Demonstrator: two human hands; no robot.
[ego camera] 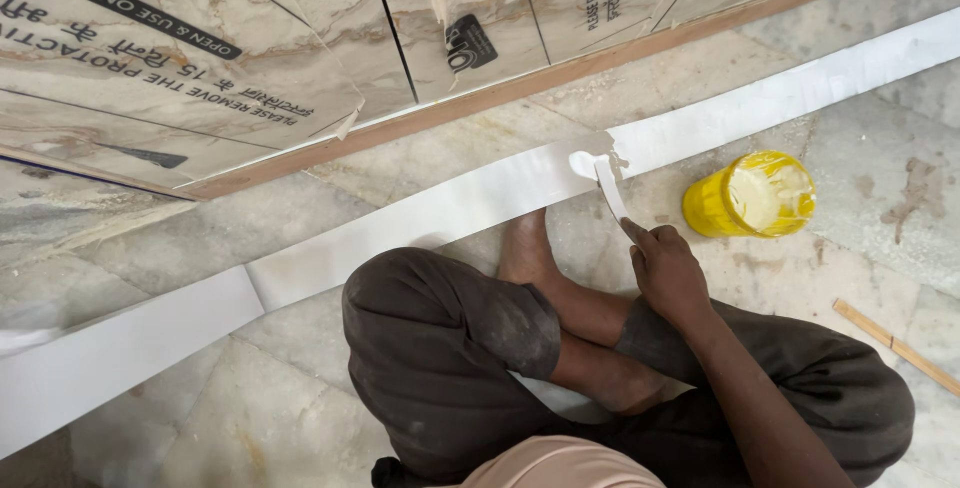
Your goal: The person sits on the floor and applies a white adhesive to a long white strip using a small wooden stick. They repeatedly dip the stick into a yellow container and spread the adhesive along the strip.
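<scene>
**Head cam: spreading white paste on a long strip, sitting on the floor**

Head view looking straight down at me sitting cross-legged on the pale marble floor [300,418], dark trousers, one bare foot [525,248] tucked up against the strip.

My right hand [665,273] is closed around the handle end of a flat, narrow white spreader blade [608,188]. Its tip sits on a blob of white paste [585,162], right on the long white laminate strip [420,218]. That strip runs diagonally across the floor from the lower left edge of the view to the upper right, and the paste blob is roughly at its middle, near a ragged spot on the strip's far edge.

My left hand isn't visible anywhere, so I can't say what it's doing.

Just beside my right hand, on the near side of the strip, stands a round yellow plastic tub [748,195] with creamy paste inside, open on top. It's near the strip but not touching it.

Beyond the strip lies a big marble-patterned board [300,38] with a wood-coloured edge and a printed protective film. A thin wooden stick [895,346] lies on the floor by the right edge, well apart from the tub.
</scene>
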